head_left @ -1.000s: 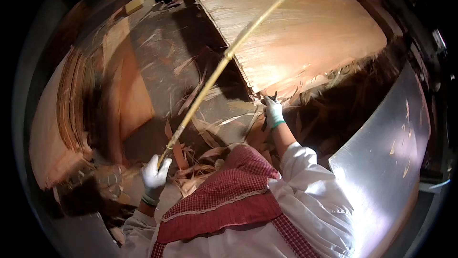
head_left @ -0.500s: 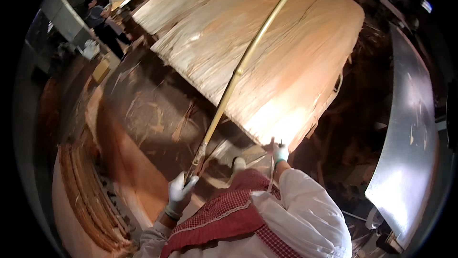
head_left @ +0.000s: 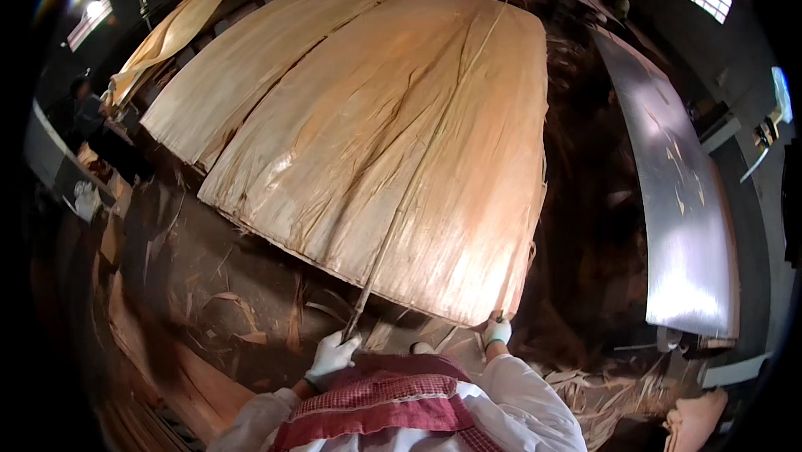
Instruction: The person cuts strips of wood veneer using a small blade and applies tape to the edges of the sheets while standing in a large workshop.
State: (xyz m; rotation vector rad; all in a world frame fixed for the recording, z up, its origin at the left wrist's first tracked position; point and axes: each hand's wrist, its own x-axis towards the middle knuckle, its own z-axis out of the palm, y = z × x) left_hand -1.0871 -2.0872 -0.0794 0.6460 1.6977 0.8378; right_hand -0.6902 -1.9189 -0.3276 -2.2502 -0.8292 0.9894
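Observation:
A large stack of pale wood veneer sheets (head_left: pixel 334 151) spreads out in front of me, its top sheet rippled and split by a long dark gap on the left. My left hand (head_left: pixel 332 356), in a white glove, is closed round the near end of a long bamboo pole (head_left: pixel 407 197). The pole slants away to the right across the top sheet, reaching near its far edge. At the near right corner of the stack, my gloved right hand (head_left: pixel 498 333) is closed on the edge of the veneer. Its fingertips are partly hidden.
A person (head_left: pixel 104 130) stands at the far left beside a raised, curling veneer sheet (head_left: pixel 180 22). On the right runs a long shiny metal-topped table (head_left: pixel 668 193). Veneer scraps (head_left: pixel 242 310) litter the floor, and more sheets (head_left: pixel 192 385) lean at my lower left.
The pole has come down from a raised position to lie along the top sheet. My view has tilted up, showing more of the stack's far end. My right hand remains at the corner.

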